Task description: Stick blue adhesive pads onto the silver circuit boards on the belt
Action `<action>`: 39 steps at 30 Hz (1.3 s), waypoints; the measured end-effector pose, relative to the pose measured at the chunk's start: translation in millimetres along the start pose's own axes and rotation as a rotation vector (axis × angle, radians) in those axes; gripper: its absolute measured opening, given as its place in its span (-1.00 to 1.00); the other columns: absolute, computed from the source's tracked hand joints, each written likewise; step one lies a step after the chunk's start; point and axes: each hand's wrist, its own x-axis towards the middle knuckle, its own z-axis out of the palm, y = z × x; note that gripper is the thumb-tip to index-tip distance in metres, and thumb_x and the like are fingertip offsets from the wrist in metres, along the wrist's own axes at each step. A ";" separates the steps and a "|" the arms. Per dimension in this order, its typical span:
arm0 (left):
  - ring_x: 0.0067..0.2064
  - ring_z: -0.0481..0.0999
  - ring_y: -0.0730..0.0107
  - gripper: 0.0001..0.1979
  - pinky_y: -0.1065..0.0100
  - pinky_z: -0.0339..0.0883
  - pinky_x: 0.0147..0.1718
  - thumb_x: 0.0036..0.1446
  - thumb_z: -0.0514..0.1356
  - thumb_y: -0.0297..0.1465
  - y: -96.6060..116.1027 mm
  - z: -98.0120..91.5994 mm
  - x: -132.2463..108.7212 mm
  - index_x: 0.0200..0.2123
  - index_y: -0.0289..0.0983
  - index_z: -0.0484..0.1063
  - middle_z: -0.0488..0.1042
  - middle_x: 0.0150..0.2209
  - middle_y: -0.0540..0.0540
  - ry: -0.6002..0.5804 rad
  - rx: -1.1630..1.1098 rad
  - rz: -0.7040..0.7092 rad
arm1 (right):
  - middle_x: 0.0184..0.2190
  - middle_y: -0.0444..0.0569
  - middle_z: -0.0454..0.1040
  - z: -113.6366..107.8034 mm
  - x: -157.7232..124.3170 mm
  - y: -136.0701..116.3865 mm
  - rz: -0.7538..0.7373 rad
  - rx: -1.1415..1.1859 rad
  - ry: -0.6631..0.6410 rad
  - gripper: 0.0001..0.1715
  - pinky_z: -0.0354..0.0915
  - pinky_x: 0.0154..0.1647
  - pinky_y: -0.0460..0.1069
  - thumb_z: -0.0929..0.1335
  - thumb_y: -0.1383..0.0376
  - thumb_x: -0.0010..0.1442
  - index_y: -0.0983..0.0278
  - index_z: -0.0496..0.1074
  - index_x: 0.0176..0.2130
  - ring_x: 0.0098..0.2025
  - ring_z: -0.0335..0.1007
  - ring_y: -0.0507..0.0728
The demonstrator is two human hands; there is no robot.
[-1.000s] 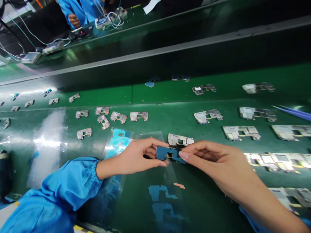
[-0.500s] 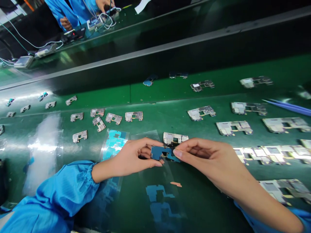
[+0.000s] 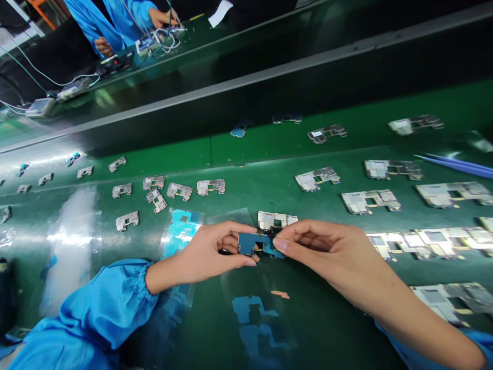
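Observation:
Both hands meet over the green belt [image 3: 269, 180] on a small circuit board with a blue cover film [image 3: 254, 244]. My left hand [image 3: 208, 253] pinches its left end between thumb and fingers. My right hand [image 3: 327, 249] pinches the right end with closed fingertips. Just behind it lies a bare silver board [image 3: 276, 220]. A clear sheet carrying blue film cut-outs [image 3: 252, 313] lies under and in front of my hands, and a second sheet [image 3: 180, 230] sits to the left.
Several silver boards are spread over the belt, a cluster at the left [image 3: 165, 189] and rows at the right [image 3: 370, 201]. Blue tweezers [image 3: 458, 165] lie at the far right. Across a raised rail [image 3: 239, 82], another person in blue sleeves [image 3: 115, 20] handles cabled devices.
Both hands stay pinched on the blue-filmed board with almost no movement. The view has shifted slightly, and the person opposite has moved their hands.

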 end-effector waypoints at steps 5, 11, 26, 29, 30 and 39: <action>-0.11 0.72 0.17 -0.48 0.17 0.64 -0.05 0.09 0.45 -0.38 1.4 0.2 0.1 0.11 -0.24 0.44 0.70 -0.17 -0.16 0.002 -0.003 -0.001 | -0.52 -0.03 0.60 -0.1 -0.1 1.3 0.005 -0.003 -0.009 -0.67 0.35 -0.57 -0.09 0.49 0.02 0.08 0.22 0.60 -0.47 -0.52 0.47 0.09; -0.13 0.72 0.15 -0.47 0.15 0.64 -0.06 0.08 0.45 -0.35 -0.6 0.2 -0.3 0.11 -0.25 0.45 0.69 -0.19 -0.17 0.010 0.004 -0.025 | -0.52 -0.03 0.59 0.1 0.7 0.9 0.018 -0.005 0.001 -0.67 0.37 -0.56 -0.07 0.49 0.02 0.07 0.23 0.59 -0.47 -0.51 0.48 0.10; -0.20 0.73 0.18 -0.50 0.23 0.65 -0.15 0.00 0.48 -0.41 6.9 2.3 0.9 0.03 -0.27 0.49 0.71 -0.24 -0.14 0.077 0.047 -0.039 | -0.50 -0.07 0.60 3.9 2.1 2.8 0.029 0.050 0.012 -0.83 0.41 -0.47 -0.09 0.47 0.18 0.07 0.21 0.58 -0.46 -0.46 0.52 0.08; -0.23 0.73 0.20 -0.51 0.24 0.66 -0.20 0.00 0.48 -0.41 7.1 2.7 0.5 0.02 -0.26 0.49 0.71 -0.25 -0.12 0.079 0.061 -0.034 | -0.51 -0.08 0.59 4.0 1.9 2.0 0.029 0.056 0.018 -0.84 0.42 -0.46 -0.08 0.47 0.19 0.06 0.21 0.57 -0.48 -0.46 0.53 0.08; -0.24 0.73 0.20 -0.51 0.24 0.66 -0.22 0.01 0.48 -0.41 7.1 2.8 0.4 0.02 -0.26 0.49 0.71 -0.26 -0.12 0.079 0.060 -0.033 | -0.50 -0.08 0.59 3.9 1.7 2.1 0.028 0.056 0.020 -0.84 0.42 -0.45 -0.08 0.47 0.19 0.06 0.21 0.57 -0.47 -0.45 0.53 0.08; -0.20 0.73 0.21 -0.52 0.25 0.66 -0.16 -0.01 0.48 -0.46 8.7 3.3 0.4 0.00 -0.25 0.50 0.71 -0.25 -0.10 0.083 0.040 -0.027 | -0.49 -0.08 0.59 4.3 2.4 5.0 0.038 0.046 0.011 -0.83 0.42 -0.41 -0.06 0.46 0.17 0.06 0.22 0.56 -0.45 -0.44 0.53 0.09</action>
